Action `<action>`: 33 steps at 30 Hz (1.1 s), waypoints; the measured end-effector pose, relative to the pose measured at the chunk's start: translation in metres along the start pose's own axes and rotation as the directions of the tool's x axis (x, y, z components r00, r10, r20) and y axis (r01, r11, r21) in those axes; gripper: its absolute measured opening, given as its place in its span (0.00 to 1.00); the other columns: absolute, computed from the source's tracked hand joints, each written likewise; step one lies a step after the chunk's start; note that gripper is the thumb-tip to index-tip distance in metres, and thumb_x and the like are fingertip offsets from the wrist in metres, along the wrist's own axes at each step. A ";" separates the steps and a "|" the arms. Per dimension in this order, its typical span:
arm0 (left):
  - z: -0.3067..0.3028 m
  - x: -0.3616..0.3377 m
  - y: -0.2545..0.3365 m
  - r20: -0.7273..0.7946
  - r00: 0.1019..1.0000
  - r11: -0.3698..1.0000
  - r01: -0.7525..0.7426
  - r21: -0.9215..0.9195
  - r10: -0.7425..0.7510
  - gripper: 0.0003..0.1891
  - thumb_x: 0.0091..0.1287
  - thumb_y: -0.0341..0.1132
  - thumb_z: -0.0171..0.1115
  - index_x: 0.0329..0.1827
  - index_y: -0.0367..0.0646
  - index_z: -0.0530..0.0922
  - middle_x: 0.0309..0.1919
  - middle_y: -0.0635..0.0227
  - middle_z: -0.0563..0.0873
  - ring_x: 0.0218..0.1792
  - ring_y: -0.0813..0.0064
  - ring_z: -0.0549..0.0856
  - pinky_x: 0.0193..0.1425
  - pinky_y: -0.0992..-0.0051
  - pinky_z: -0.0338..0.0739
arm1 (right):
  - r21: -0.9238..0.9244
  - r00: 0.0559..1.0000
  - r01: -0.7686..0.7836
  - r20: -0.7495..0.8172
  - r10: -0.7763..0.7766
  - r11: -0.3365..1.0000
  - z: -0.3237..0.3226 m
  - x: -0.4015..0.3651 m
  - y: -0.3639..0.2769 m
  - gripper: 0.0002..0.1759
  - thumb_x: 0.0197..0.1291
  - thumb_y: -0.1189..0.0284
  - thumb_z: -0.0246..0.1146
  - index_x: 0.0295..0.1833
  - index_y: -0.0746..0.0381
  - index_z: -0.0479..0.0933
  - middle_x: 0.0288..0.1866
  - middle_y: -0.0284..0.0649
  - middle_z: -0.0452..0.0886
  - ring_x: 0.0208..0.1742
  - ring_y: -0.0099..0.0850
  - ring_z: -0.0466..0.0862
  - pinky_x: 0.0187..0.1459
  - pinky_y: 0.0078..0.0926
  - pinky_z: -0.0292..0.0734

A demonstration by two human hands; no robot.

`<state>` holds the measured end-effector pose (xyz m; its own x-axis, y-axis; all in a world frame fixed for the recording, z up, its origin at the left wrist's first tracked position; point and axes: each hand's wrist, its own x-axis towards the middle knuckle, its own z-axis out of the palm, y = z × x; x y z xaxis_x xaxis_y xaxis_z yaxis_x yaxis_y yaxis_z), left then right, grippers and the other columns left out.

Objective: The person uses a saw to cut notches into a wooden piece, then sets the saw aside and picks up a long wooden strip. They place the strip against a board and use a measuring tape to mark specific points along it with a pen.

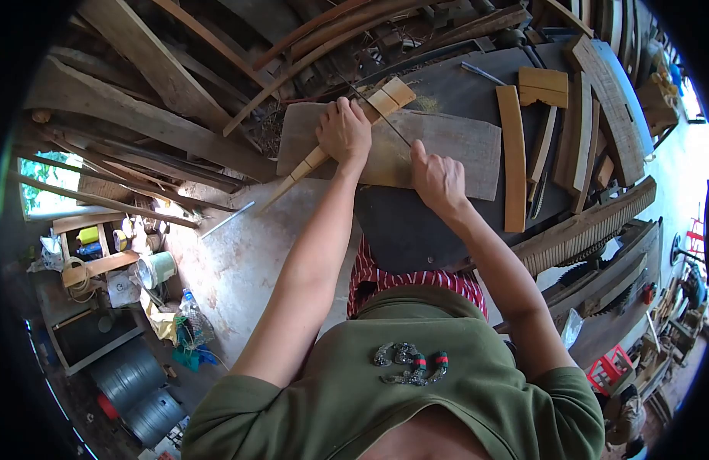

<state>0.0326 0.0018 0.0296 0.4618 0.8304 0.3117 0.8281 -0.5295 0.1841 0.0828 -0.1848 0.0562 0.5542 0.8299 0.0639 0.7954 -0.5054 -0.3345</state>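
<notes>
My left hand (pixel 344 132) is closed over a narrow light wooden strip (pixel 389 98), pressing it down on a wide flat board (pixel 477 149). The strip lies slantwise, its lower end sticking out past the board, and has several lines across it. My right hand (pixel 440 178) is closed round the near end of a thin, dark, rod-like tool (pixel 383 117); its grip is hidden in the fist. The tool crosses the strip just right of my left hand and points away from me.
On the dark worktable (pixel 400 230) to the right lie a curved wooden piece (pixel 511 157), a notched block (pixel 544 87), a screwdriver-like tool (pixel 482 73) and several boards. Long planks (pixel 147 126) are piled at the left and back. A bucket (pixel 156 268) stands at lower left.
</notes>
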 end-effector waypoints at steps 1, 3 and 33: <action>-0.001 0.001 -0.001 -0.022 1.000 1.000 0.007 0.030 -0.006 0.14 0.77 0.49 0.50 0.43 0.51 0.77 0.43 0.66 0.84 0.48 0.59 0.84 0.48 0.53 0.77 | -0.010 1.000 0.000 0.031 0.000 1.000 -0.010 -0.008 0.000 0.06 0.65 0.73 0.55 0.47 0.59 0.69 0.24 0.51 0.84 0.27 0.50 0.88 0.29 0.48 0.81; -0.001 0.001 -0.002 -0.029 1.000 1.000 0.004 0.023 -0.004 0.13 0.77 0.48 0.50 0.43 0.51 0.77 0.43 0.67 0.83 0.47 0.59 0.84 0.48 0.54 0.78 | -0.017 0.998 0.014 0.066 -0.013 1.000 -0.017 -0.004 -0.003 0.07 0.64 0.73 0.55 0.46 0.60 0.69 0.24 0.51 0.84 0.28 0.50 0.88 0.29 0.47 0.82; 0.005 0.039 -0.006 0.168 0.986 1.000 -0.010 0.022 0.006 0.14 0.76 0.42 0.49 0.44 0.46 0.82 0.47 0.65 0.87 0.52 0.60 0.85 0.56 0.56 0.77 | 0.079 0.998 -0.064 0.006 0.064 0.995 0.014 0.049 -0.024 0.04 0.66 0.72 0.52 0.42 0.59 0.72 0.29 0.52 0.87 0.31 0.49 0.89 0.33 0.46 0.83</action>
<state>0.0476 0.0381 0.0362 0.5140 0.8443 0.1515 0.8300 -0.5342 0.1607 0.0873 -0.1290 0.0537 0.6023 0.7974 0.0373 0.7366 -0.5372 -0.4109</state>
